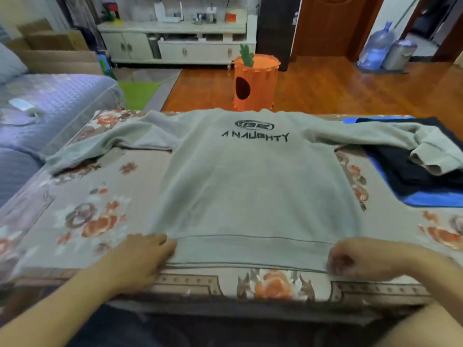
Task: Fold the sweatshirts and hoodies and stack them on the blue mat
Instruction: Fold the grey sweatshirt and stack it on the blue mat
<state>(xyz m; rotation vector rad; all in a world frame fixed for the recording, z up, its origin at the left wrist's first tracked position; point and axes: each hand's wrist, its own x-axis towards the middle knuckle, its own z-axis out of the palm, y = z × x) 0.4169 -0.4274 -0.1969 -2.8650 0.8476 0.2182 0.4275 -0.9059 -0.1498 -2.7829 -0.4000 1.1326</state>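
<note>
Hands, left hand [140, 261] and right hand [360, 259], pinch a grey sweatshirt's [250, 186] hem on a floral-covered table [100, 201]; black garments [411, 169] top the blue mat [431, 197], wooden floor [325, 88] beyond.

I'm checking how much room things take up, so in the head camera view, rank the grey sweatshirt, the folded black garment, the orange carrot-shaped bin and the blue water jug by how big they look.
1. Grey sweatshirt, by far the largest.
2. Folded black garment, partly cut off at the frame edge.
3. Orange carrot-shaped bin.
4. Blue water jug, though it stands farthest away.
</note>
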